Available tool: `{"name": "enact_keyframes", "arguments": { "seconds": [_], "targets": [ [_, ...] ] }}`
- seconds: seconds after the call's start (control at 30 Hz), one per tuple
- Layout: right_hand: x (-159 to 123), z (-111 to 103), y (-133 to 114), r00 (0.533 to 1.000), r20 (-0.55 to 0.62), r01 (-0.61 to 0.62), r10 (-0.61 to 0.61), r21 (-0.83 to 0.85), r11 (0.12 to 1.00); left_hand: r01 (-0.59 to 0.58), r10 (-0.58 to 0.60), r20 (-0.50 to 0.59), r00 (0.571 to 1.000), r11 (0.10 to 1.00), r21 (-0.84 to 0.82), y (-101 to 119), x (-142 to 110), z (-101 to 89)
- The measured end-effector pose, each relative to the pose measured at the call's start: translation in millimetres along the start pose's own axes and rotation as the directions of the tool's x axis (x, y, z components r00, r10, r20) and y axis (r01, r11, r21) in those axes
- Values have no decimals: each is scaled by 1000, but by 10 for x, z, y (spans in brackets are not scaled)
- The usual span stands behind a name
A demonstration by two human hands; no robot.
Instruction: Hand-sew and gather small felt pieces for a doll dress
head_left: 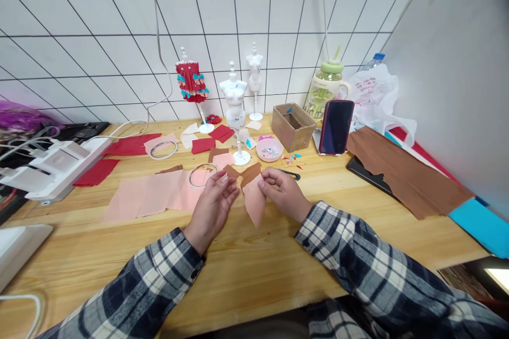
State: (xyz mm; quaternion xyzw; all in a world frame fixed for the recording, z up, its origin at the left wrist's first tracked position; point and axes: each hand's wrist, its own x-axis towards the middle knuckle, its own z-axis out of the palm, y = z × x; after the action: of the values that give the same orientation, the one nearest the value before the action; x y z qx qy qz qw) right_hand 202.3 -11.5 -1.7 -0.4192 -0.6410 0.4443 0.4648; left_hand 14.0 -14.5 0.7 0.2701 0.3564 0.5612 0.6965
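My left hand [214,205] is closed, thumb and fingers pinched at the left end of a small brown piece of crepe-like sheet [251,173]. A pointed pink piece [255,201] hangs from its right part. My right hand [283,190] pinches the pink and brown layers together at their upper right edge, its other fingers curled. Both pieces are held just above the table. Whether they are joined, I cannot tell. Close behind the hands stands a white mini dress form [234,96]. A metal ring [203,175] lies near my left fingers, partly over a long pink strip [153,193].
A pink bowl of beads [269,150], a cardboard box [293,126] and an upright phone [336,127] stand behind my right hand. Farther back are a dress form in red [191,82] and a green-lidded jug [326,87]. A power strip [66,169] lies left; brown sheet [413,175] right.
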Motion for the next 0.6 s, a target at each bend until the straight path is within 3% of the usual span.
{"name": "enact_keyframes", "arguments": {
  "seconds": [0.07, 0.13, 0.2, 0.27, 0.33, 0.47, 0.6],
  "targets": [
    [-3, -16, -1, 1000, 0, -22, 22, 32, 999, -19, 11, 54, 999, 988, 151, 43, 17, -58],
    [-7, -25, -21, 999, 7, -33, 33, 56, 998, 73, -149, 186, 971, 929, 363, 64, 18, -95],
    [-17, -24, -56, 999, 33, -43, 40, 90, 995, 159, -317, 270, 909, 863, 480, 48, -1, -91],
    [-30, -18, -97, 997, 71, -44, 35, 123, 991, 200, -364, 350, 863, 882, 426, 2, -31, -50],
    [-43, -13, -135, 994, 105, -49, 32, 163, 985, 201, -317, 431, 845, 935, 293, -51, -55, 5],
    [-54, -8, -168, 986, 154, -103, 64, 259, 960, 141, -161, 372, 914, 987, 80, -86, -44, 55],
    [-58, 12, -129, 963, 239, -183, 122, 250, 951, 178, -146, 383, 912, 983, -47, -36, -25, 40]
  ]
}}
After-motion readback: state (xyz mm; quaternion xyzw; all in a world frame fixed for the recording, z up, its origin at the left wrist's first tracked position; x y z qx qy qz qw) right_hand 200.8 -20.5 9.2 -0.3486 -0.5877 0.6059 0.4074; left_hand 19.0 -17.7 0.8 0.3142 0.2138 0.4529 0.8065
